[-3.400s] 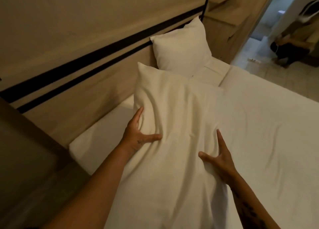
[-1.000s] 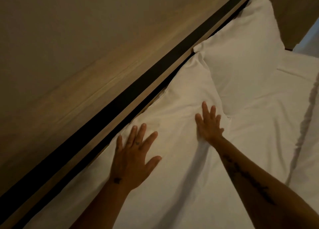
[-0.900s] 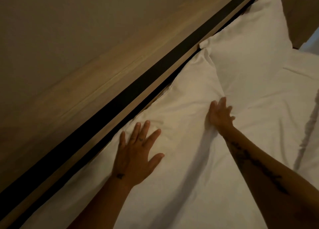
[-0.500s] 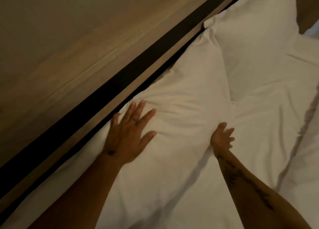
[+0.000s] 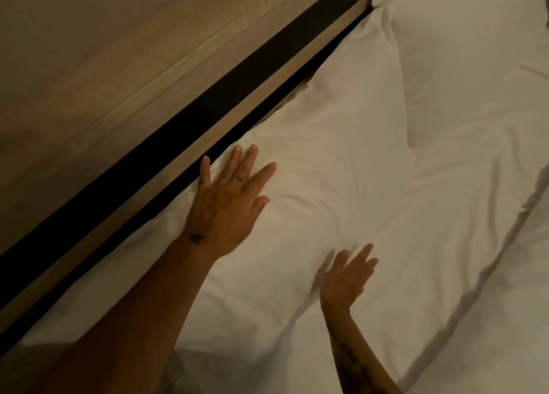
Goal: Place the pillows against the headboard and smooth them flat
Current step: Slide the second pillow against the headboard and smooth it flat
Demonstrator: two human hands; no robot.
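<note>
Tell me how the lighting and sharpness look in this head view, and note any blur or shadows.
Head view: dim, warm yellowish light; the near pillow is brightest, the headboard murky. The right hand is motion-blurred, the left hand sharper, flat on the pillow. Soft shadows sit in the fabric creases and under the left forearm. No glare; the far pillow looks soft.

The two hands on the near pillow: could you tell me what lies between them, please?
Only bare, lightly creased white pillowcase of the near pillow lies between the left hand and the right hand, as the head view shows.
</note>
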